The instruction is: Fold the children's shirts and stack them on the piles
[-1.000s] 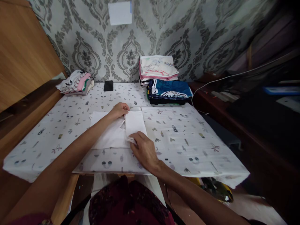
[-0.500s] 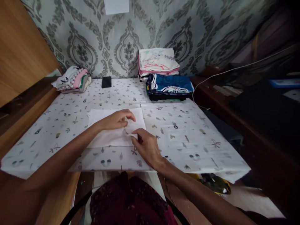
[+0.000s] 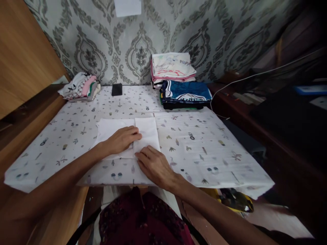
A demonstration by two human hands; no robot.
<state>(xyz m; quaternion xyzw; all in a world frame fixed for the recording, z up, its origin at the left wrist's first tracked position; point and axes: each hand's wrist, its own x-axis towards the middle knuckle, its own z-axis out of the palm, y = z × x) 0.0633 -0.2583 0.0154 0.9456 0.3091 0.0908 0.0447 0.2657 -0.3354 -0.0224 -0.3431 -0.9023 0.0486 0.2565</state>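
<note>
A plain white garment lies on the patterned cloth in front of me, its right part folded over to the left as a narrow upper layer. My left hand rests on it, fingers stretched out and touching the fold's left edge. Nearer to me, my right hand lies over the front end of the folded layer, its slightly bent fingers pressed down on the fabric. Neither hand lifts the cloth. The hands hide part of the garment's middle and its near edge.
Folded clothes stand in a left pile, a white-topped pile and a blue-topped pile at the back. A black flat object lies by the wall. A white cable crosses at right. A wooden cabinet borders the left.
The garment's right part, earlier raised in my right hand's pinch, now lies flat as a folded layer. My left hand has lowered onto its edge, and my right hand has come down and loosened.
</note>
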